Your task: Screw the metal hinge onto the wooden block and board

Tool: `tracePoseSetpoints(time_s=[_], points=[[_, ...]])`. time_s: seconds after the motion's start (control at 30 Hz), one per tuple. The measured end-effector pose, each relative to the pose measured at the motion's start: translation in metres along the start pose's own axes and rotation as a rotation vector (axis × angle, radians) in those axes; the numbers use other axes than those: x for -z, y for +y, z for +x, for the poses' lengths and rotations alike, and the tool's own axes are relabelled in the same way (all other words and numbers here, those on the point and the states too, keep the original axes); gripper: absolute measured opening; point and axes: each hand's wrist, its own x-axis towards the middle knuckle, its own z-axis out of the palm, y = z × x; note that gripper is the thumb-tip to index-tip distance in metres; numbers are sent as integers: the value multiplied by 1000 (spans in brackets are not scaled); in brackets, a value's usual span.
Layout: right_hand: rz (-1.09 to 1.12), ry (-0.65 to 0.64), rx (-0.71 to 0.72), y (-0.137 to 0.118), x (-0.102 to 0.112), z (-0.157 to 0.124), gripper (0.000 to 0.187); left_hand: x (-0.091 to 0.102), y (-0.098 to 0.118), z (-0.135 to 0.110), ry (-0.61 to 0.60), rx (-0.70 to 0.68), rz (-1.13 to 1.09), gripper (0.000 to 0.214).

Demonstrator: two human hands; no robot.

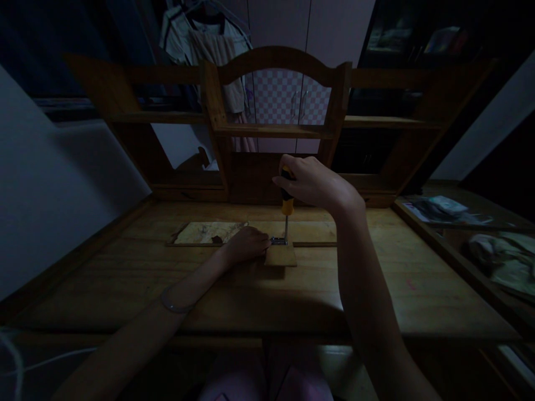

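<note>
My right hand (311,184) is closed round the yellow and black handle of a screwdriver (286,205), which stands upright with its tip down on a small metal fitting (279,240). The fitting lies on the far edge of a small wooden block (281,255) on the wooden desk (209,289). My left hand (246,245) rests on the desk just left of the block, fingers curled and pinching the fitting. A thin bangle circles my left forearm.
A long flat wooden board (209,232) lies behind the block. A wooden shelf hutch (276,131) rises at the back of the desk. Papers and cloth (493,245) lie on a side surface at the right. Clothes hang behind the hutch.
</note>
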Motion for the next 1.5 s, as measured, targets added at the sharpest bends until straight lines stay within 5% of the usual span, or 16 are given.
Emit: tracePoseSetpoints(time_s=[0.63,1.5], points=[[99,99,0,-2,15,-9,21,5,2,2,-30,37,-39,12],[114,45,62,-6,1,0,24,19,8,8,-81,117,-110,15]])
